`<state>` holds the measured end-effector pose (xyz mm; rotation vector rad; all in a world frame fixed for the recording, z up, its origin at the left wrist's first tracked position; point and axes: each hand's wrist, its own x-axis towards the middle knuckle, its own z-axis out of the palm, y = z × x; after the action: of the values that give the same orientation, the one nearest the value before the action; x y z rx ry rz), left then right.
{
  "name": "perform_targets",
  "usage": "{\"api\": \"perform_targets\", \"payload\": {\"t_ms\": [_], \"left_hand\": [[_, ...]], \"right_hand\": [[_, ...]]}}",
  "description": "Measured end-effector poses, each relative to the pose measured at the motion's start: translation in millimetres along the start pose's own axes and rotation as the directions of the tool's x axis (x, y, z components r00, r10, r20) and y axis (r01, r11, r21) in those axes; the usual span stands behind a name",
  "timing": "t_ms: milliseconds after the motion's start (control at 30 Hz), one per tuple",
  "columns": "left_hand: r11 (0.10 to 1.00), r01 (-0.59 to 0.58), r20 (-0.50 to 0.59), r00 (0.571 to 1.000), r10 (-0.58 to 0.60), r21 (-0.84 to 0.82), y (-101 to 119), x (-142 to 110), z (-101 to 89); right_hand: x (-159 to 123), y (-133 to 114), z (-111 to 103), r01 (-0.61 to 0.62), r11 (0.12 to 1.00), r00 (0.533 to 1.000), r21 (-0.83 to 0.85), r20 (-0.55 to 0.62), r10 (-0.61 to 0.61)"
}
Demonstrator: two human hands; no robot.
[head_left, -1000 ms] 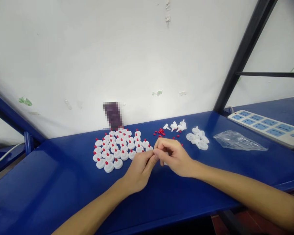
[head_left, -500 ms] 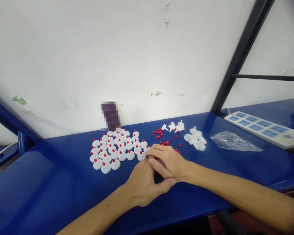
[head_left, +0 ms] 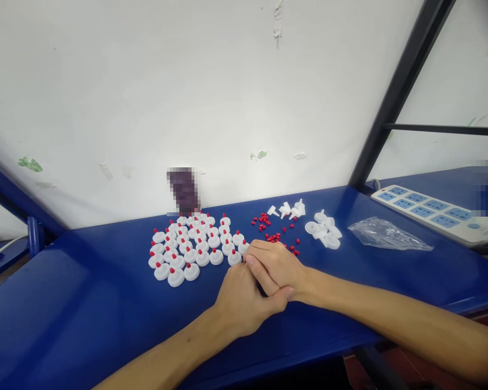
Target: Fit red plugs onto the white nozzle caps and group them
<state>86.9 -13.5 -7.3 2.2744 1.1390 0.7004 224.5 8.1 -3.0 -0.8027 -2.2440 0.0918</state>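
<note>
My left hand point(head_left: 239, 303) and my right hand point(head_left: 278, 268) are clasped together above the front of the blue table. The right fingers fold over the left ones, and the left thumb lies against the base of the right hand. Both are closed; whatever lies between them, if anything, is hidden. Just beyond and to the left stand many round white plastic caps point(head_left: 202, 258) with red tips, grouped close together. Small loose red caps point(head_left: 264, 219) lie scattered behind my right hand, some partly covered by it.
White pieces with thin spouts point(head_left: 297, 210) and white discs point(head_left: 323, 230) lie farther right on the blue table point(head_left: 85, 292). Beyond them are a clear plastic bag point(head_left: 386, 234) and a power strip point(head_left: 435, 208). A blurred dark object point(head_left: 184, 190) leans on the wall.
My hands have closed more tightly together, and the gap between them has shrunk. They have shifted slightly right. A blurred dark patch now appears at the far right edge.
</note>
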Motion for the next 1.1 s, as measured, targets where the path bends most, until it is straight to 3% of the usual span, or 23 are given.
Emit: {"api": "perform_targets", "payload": {"t_ms": [433, 600, 733, 867, 933, 1000, 1067, 1100], "left_hand": [[0.994, -0.106, -0.019, 0.994, 0.106, -0.016, -13, 1, 4.4], [0.934, -0.31, -0.116, 0.949, 0.293, -0.176, -16, -1, -5.2], [0.916, -0.285, -0.198, 0.951, 0.235, -0.281, -17, -4, -11.0], [0.943, -0.325, -0.227, 0.926, 0.301, -0.076, -21, 0, -23.3], [0.903, -0.413, -0.166, 0.888, 0.428, 0.12, -24, 4, -36.6], [0.778, -0.53, -0.034, 0.819, 0.573, 0.338, -27, 9, -52.9], [0.701, -0.541, 0.09, 0.817, 0.57, 0.464, -29, 12, -68.0], [0.68, -0.537, 0.158, 0.828, 0.538, 0.499, -30, 13, -73.8]], "right_hand": [[3, 2, 7, -0.028, 0.997, 1.0, -0.069, 0.011, 0.029], [4, 0, -7, 0.059, 0.987, 0.997, 0.148, -0.06, -0.051], [1, 3, -15, 0.149, 0.939, 0.987, 0.31, -0.103, -0.122], [3, 15, -18, 0.048, 0.949, 0.998, 0.311, -0.041, -0.037], [7, 27, -25, -0.072, 0.976, 0.997, 0.203, 0.005, 0.073], [11, 44, -36, -0.272, 0.959, 0.958, -0.078, 0.074, 0.277], [14, 65, -51, -0.413, 0.797, 0.863, -0.441, 0.091, 0.497], [15, 76, -59, -0.461, 0.729, 0.826, -0.506, 0.056, 0.561]]}}
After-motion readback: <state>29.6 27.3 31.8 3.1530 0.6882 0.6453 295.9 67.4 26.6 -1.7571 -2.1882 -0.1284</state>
